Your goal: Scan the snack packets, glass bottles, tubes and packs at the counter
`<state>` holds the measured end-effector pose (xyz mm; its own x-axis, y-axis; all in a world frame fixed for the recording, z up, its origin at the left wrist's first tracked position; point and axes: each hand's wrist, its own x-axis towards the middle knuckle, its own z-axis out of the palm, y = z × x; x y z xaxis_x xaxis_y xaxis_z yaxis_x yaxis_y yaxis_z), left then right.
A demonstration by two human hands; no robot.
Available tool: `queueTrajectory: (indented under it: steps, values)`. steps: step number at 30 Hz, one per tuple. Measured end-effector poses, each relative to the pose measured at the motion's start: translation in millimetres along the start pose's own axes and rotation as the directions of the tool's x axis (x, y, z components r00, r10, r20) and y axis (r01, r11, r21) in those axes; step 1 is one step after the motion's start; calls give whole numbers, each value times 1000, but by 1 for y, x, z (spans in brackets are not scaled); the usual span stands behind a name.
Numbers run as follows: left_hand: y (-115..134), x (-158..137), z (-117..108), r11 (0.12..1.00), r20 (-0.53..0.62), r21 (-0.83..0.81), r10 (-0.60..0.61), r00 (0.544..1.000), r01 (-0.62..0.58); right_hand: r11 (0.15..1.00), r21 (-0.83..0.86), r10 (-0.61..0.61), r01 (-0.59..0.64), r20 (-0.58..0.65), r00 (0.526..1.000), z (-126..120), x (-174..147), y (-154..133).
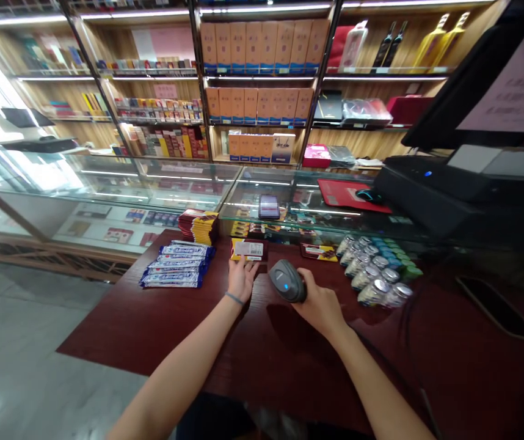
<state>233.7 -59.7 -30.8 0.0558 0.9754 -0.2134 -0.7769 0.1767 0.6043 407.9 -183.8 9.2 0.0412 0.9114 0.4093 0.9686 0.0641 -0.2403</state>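
Left hand (241,276) laid flat, fingers spread, pressing on a chocolate bar (248,249) with a white barcode label, flat on the dark red worktop (152,324). Right hand (320,304) closed around a grey barcode scanner (287,280), head turned toward the bar, just beside it. Left of these, a pile of blue-wrapped bars (177,264); to the right, small silver-lidded jars (374,275). Behind, a glass counter (189,183) carrying a phone (269,206).

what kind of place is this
Most likely a small shop's checkout counter. The right hand holds a barcode scanner beside a labelled packet under the left hand; stocked shelves and a till screen stand behind.
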Motion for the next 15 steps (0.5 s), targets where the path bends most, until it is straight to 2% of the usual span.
queueTrajectory:
  steps: [6,11,15]
  values:
    - [0,0,0,1000,2,20,15,1000,-15,998,-33,-51,55,108,993,-1,1,4]
    - [0,1,-2,1000,16,2,-11,1000,11,1000,19,-14,13,56,998,-4,2,3]
    - [0,3,-2,997,47,75,20,999,-24,998,43,44,-45,30,999,-10,4,5]
